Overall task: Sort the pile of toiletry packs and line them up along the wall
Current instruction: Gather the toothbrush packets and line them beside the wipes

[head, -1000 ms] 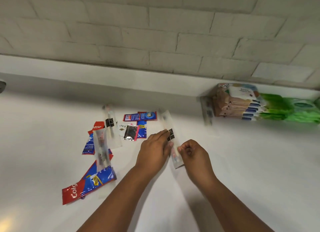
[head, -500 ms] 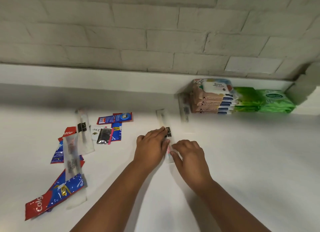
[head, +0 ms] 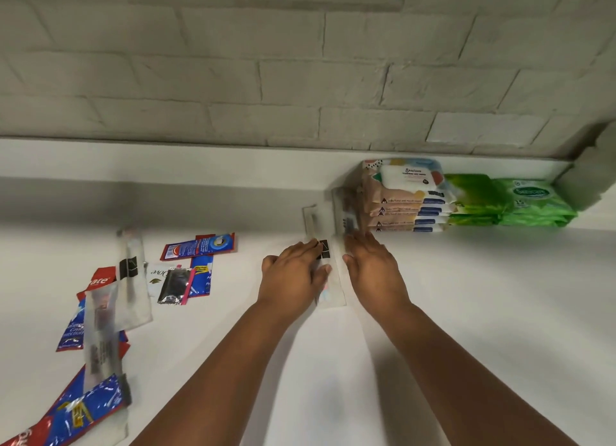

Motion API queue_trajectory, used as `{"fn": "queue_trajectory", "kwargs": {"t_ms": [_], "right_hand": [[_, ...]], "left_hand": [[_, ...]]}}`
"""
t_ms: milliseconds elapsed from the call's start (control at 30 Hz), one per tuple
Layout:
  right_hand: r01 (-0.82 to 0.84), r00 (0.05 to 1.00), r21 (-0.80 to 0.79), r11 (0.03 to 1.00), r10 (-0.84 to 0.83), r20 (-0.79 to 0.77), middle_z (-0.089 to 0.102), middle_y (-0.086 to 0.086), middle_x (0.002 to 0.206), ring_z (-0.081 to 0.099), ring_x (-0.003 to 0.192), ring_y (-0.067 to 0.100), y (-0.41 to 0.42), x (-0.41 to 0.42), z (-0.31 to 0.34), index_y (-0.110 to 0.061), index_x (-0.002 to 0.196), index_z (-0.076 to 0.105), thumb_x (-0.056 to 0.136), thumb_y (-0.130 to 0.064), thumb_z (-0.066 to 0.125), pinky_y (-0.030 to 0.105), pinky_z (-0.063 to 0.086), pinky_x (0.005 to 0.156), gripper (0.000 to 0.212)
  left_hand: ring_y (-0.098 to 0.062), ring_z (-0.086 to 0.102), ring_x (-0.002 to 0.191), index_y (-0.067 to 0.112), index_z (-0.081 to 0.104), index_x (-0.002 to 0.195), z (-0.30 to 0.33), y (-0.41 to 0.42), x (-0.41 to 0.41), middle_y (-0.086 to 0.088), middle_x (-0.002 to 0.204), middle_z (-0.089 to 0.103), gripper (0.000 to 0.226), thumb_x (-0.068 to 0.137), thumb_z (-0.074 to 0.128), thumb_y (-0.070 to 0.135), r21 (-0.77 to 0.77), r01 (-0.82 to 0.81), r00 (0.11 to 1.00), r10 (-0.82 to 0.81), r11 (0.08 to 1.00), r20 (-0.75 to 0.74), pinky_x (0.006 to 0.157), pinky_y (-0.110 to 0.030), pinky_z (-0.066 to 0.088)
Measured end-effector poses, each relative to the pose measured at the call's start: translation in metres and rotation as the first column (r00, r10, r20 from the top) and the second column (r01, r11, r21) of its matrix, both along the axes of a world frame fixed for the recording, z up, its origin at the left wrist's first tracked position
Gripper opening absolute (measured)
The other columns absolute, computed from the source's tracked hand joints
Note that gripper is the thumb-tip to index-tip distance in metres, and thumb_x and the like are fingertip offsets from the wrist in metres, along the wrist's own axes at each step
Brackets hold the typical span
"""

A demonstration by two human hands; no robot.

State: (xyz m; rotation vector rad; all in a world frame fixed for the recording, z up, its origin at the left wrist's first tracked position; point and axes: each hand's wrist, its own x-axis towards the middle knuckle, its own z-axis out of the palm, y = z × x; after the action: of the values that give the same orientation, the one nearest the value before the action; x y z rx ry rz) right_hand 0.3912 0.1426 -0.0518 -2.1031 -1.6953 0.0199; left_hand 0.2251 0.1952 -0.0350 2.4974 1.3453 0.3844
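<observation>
The left hand (head: 293, 272) lies with fingers extended, pressing flat on the long clear plastic toothbrush sleeve with a black label (head: 325, 262). The right hand (head: 373, 269) is likewise flat and extended at the sleeve's 3 o'clock edge, holding nothing. The sleeve lies on the white counter (head: 466, 312), its far end near the wall base, just beside a second clear sleeve (head: 346, 212) at 1 o'clock, which abuts the stacked beige wipe packs (head: 403, 205). Green wipe packs (head: 520, 202) follow at 3 o'clock. The unsorted pile (head: 133, 285) remains at 9 o'clock. Risk: uneven flat pressure may skew the slippery sleeve or displace its neighbour.
</observation>
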Motion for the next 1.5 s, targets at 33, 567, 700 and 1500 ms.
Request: {"fn": "queue_trajectory", "kwargs": {"t_ms": [33,567,700,1500], "right_hand": [[-0.002,1.0,-0.007,1.0,0.003,0.012,0.048,0.005,0.144,0.04,0.136,0.024,0.003,0.003,-0.001,-0.015,0.135,0.05,0.096,-0.022,0.046,0.043,0.038,0.107,0.04],[0.01,1.0,-0.041,0.999,-0.01,-0.009,0.031,-0.009,0.154,0.018,0.146,0.015,0.003,0.0,0.001,-0.028,0.147,0.034,0.096,-0.045,0.008,0.039,0.017,0.116,0.059],[0.007,1.0,-0.051,0.999,-0.007,0.002,0.033,-0.008,0.154,0.017,0.146,0.016,0.002,0.001,0.0,-0.028,0.146,0.035,0.098,-0.043,0.011,0.042,0.017,0.116,0.057],[-0.049,0.999,0.043,0.998,0.049,-0.004,0.057,0.001,0.134,0.042,0.132,0.023,-0.024,-0.022,0.016,-0.021,0.131,0.055,0.098,-0.039,0.032,0.038,0.033,0.109,0.044]], "left_hand": [[-0.005,0.024,0.14,0.037,0.038,0.14,0.0,0.004,0.003,0.017,0.15,0.032,0.047,0.095,0.036,0.051,0.004,0.004,1.0,-0.004,1.0,-0.004,0.101,-0.034,0.021],[-0.007,0.036,0.135,0.037,0.045,0.136,-0.013,0.041,0.034,0.019,0.142,0.045,0.059,0.088,0.014,0.051,0.157,-0.021,0.999,0.025,0.987,-0.022,0.096,-0.034,0.028],[-0.008,0.035,0.136,0.037,0.043,0.138,-0.015,0.043,0.036,0.018,0.143,0.043,0.058,0.09,0.012,0.049,0.155,-0.015,0.999,0.022,0.988,-0.04,0.098,-0.037,0.03],[-0.017,0.027,0.14,0.022,0.041,0.14,-0.006,-0.007,-0.015,0.002,0.147,0.041,0.062,0.094,0.01,0.05,0.127,-0.047,0.999,0.048,0.991,0.0,0.11,-0.035,0.023]]}}
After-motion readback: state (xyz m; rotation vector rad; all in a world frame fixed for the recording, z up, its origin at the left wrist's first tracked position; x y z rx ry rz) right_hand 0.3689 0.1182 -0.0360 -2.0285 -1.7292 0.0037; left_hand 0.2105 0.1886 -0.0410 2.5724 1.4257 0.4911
